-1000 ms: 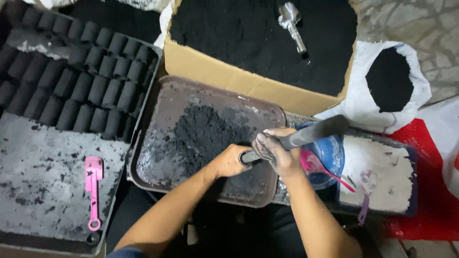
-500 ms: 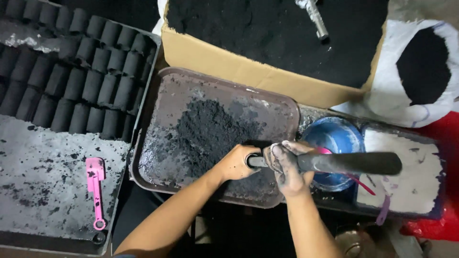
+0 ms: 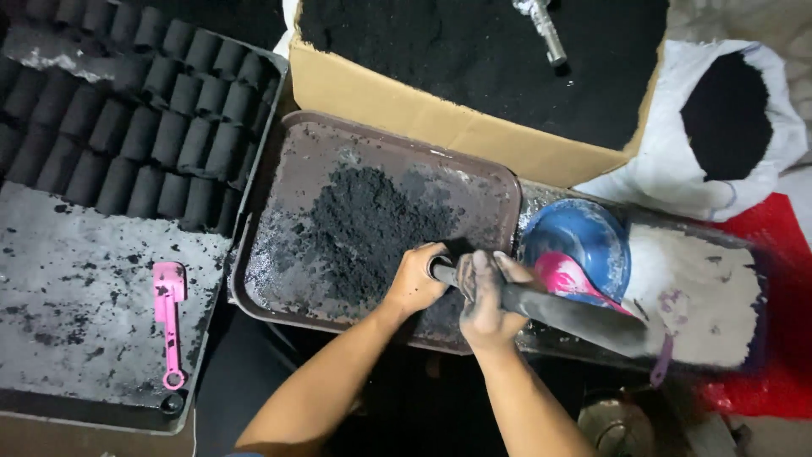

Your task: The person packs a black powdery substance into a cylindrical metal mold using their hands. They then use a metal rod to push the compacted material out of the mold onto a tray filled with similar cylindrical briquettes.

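Black dust coats every tray around us, and with our right hand (image 3: pixel 484 292) fingers clamped on the dark tube (image 3: pixel 558 311) and our left hand (image 3: pixel 416 278) cupped at its mouth, we judge a tilt could spill powder past the brown tray (image 3: pixel 279 254).

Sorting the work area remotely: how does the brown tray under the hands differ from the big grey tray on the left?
The brown tray holds a loose pile of black powder; the grey tray holds rows of formed black cylinders and a pink scoop. The brown tray is smaller, with rounded corners. Both are dusted with black powder.
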